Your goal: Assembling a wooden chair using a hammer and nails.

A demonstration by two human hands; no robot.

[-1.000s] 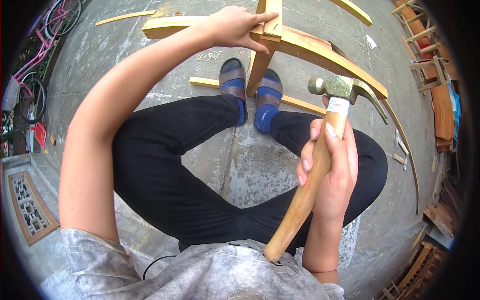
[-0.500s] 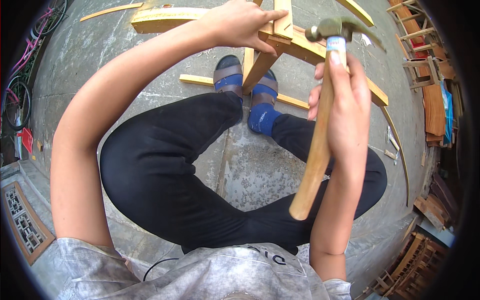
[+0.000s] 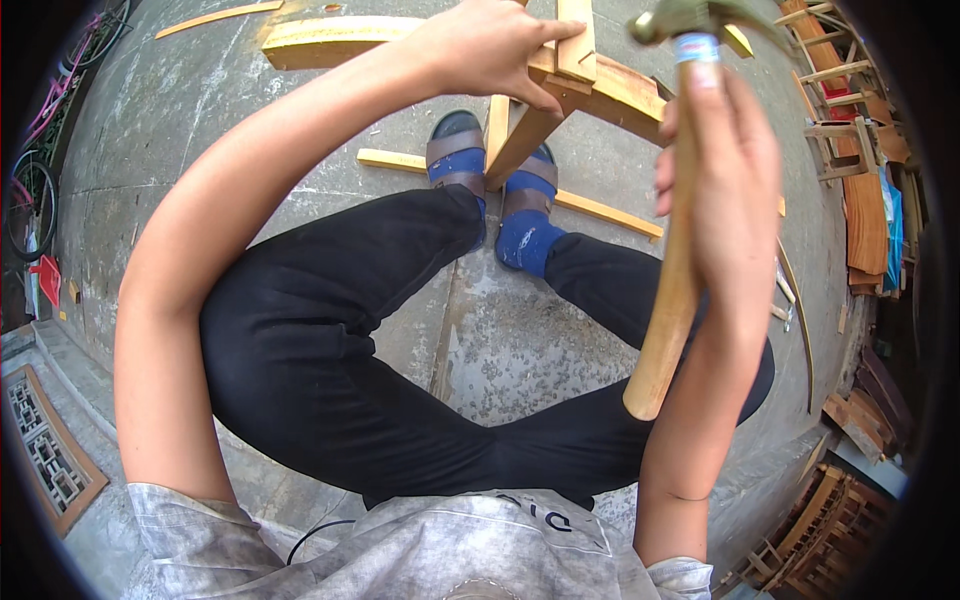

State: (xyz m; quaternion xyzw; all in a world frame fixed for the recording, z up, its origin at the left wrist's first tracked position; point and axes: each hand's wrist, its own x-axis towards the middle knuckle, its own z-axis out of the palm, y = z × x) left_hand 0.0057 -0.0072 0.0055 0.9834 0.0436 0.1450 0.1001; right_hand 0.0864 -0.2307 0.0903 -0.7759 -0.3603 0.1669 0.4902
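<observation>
My right hand (image 3: 738, 190) is closed round the wooden handle of a claw hammer (image 3: 676, 300), thumb along the grip just below the head. The hammer is raised at the upper right, apart from the wood, its head slightly blurred. At the top, my left hand (image 3: 490, 45) grips the joint of a wooden frame (image 3: 625, 98), thumb under and index finger stretched onto a short upright wood piece (image 3: 575, 45). A small nail (image 3: 588, 54) seems to stick out at that piece's right edge. The frame's far part is cut off by the view's edge.
My feet in blue socks and sandals (image 3: 455, 150) flank the frame's leg, a thin wood strip (image 3: 610, 215) by them. Another strip (image 3: 215, 20) lies far left. Stacked wooden furniture (image 3: 835, 70) and planks (image 3: 865, 230) line the right; a bicycle (image 3: 35, 205) stands left.
My right hand has moved right and a little up with the hammer, away from the frame. My left hand keeps its hold on the joint, shifted only slightly.
</observation>
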